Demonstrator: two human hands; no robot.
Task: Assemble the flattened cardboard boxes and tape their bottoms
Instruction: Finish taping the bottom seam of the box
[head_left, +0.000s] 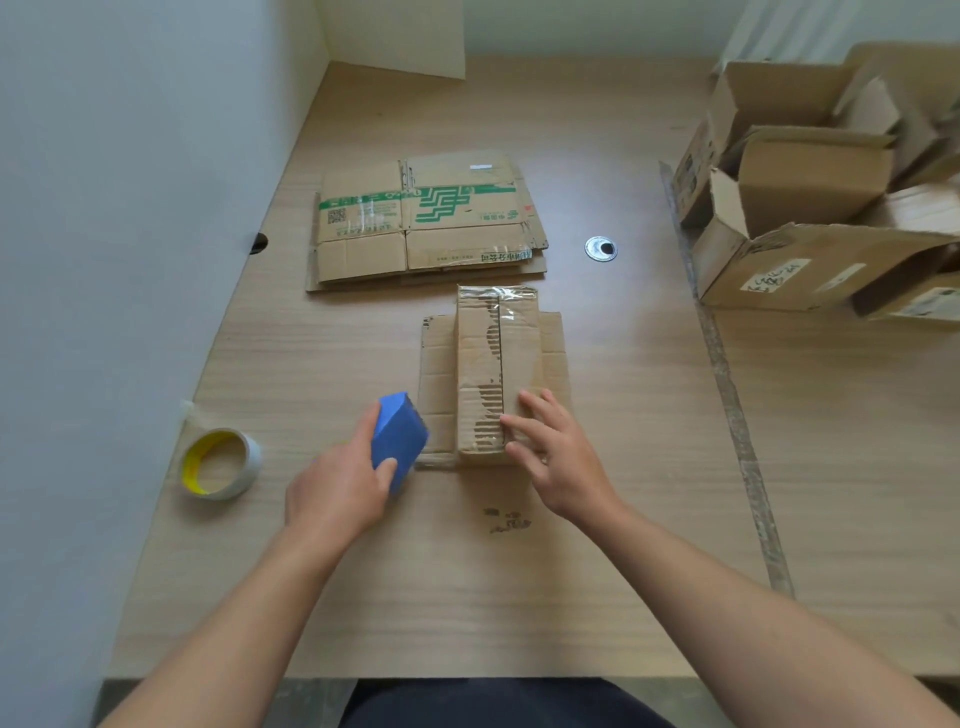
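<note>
Left hand (337, 493) gripped a blue block (397, 441); right hand (561, 462), fingers flat, held box (480, 364) flaps down; tape roll (248, 465) probably needed next.

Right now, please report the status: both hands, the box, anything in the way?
Left hand grips blue block-shaped tool. Right hand flat on small brown cardboard box, flaps spread. White tape roll with yellow core lies apart, to the left.

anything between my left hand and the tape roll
Nothing visible lies between the left hand and the tape roll; there is only bare table in that stretch. However, that hand grips a blue block, so it is not free to take the roll.
</note>
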